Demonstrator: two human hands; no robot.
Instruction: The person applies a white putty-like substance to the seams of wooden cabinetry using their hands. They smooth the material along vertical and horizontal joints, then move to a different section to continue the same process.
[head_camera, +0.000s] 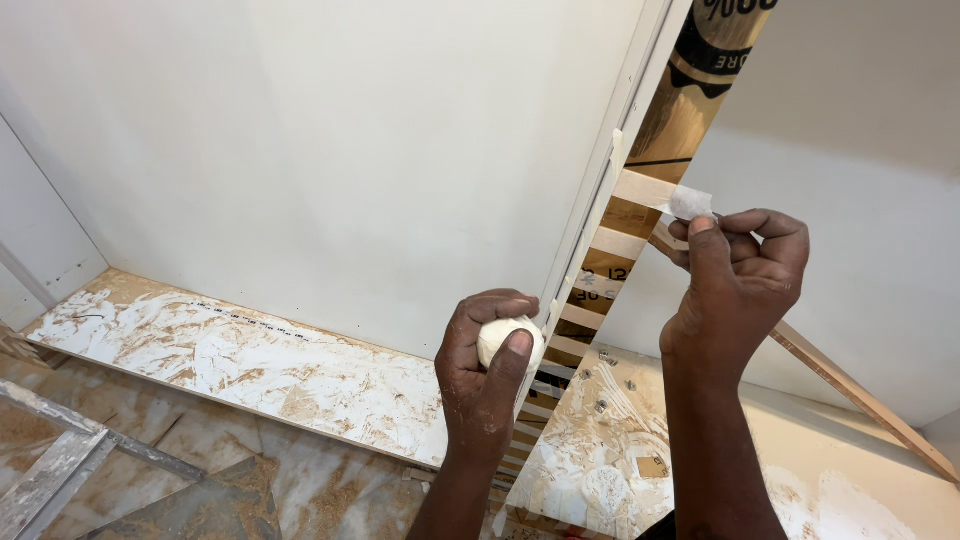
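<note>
A person's left hand (488, 365) is raised with its fingers (515, 360) curled tight around a white roll of tape (505, 335), held against the edge of a white panel (590, 215). The right hand (738, 280), higher and to the side, pinches a torn end of tape (690, 203) between thumb and fingers, just beside the wooden slats (640, 188) behind the panel's edge. Below the fingers, plaster-smeared board shelves (250, 360) run along white walls; the floor (300, 490) is dusty marble.
</note>
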